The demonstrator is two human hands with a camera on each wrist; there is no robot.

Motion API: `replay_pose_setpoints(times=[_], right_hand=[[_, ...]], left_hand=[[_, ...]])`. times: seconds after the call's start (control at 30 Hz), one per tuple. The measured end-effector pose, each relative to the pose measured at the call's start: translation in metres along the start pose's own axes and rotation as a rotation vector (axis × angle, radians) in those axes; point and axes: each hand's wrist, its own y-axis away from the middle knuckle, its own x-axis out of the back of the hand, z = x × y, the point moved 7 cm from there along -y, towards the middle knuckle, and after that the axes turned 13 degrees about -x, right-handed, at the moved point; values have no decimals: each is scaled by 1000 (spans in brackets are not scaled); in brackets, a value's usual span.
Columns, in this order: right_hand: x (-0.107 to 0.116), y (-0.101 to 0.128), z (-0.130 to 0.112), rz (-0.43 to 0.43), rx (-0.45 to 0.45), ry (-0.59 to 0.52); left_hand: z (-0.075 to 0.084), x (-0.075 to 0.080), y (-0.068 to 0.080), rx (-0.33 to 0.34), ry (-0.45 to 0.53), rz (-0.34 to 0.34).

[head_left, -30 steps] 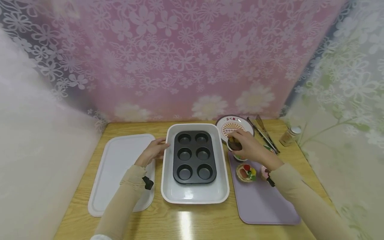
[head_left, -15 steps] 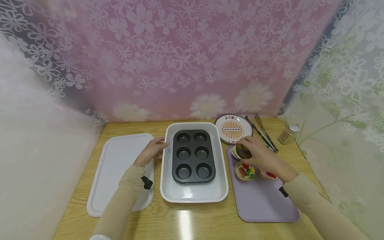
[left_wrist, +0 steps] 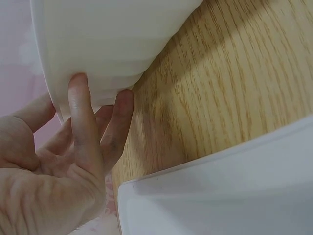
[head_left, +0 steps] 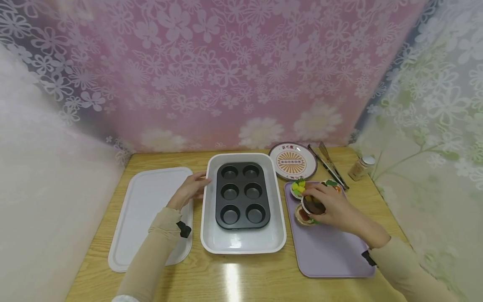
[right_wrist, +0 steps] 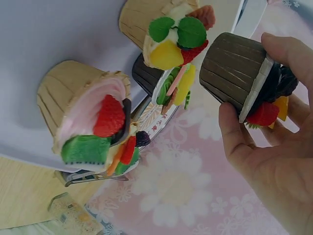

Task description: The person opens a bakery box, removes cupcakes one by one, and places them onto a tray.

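Since a moment ago, the right hand [head_left: 332, 205] has come back from the round patterned plate [head_left: 292, 161] toward the person, and it now sits over the flat purple tray [head_left: 328, 251]. It carries a small toy cupcake in a dark brown ridged cup [right_wrist: 234, 73]. Its fingers [right_wrist: 234, 142] curl round the cup's sides, with the thumb on the ridges, and the cupcake is tipped on its side above the other toy cakes, a tan one with pink cream and a strawberry [right_wrist: 93, 117] and one with green leaves on top [right_wrist: 176, 34].

The cupcake looks light and hard, like plastic, so it should not squash. Its fruit pieces on top look small and might pop off, so I think the ridged sides are the best place to hold.

On the other side, the left hand [head_left: 190, 191] rests with straight fingers [left_wrist: 80, 107] against the white deep dish [left_wrist: 112, 44] that holds the black six-hole muffin pan [head_left: 242, 195] on the wooden desk [left_wrist: 230, 88]. Beside it lies a white flat lid [head_left: 147, 209].
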Motion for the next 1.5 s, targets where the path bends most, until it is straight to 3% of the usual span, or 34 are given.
replay_pose_setpoints(times=[0.4, 0.83, 1.3, 1.5], right_hand=[[-8, 22, -10, -61, 49, -28], [-37, 52, -12, -186, 24, -37], [-59, 61, -9, -179, 46, -35], [-63, 64, -8, -217, 25, -32]], left_hand=[[-5, 2, 1, 6, -13, 8], [-9, 3, 1, 3, 1, 4], [-6, 3, 0, -15, -4, 4], [-2, 0, -1, -9, 14, -8]])
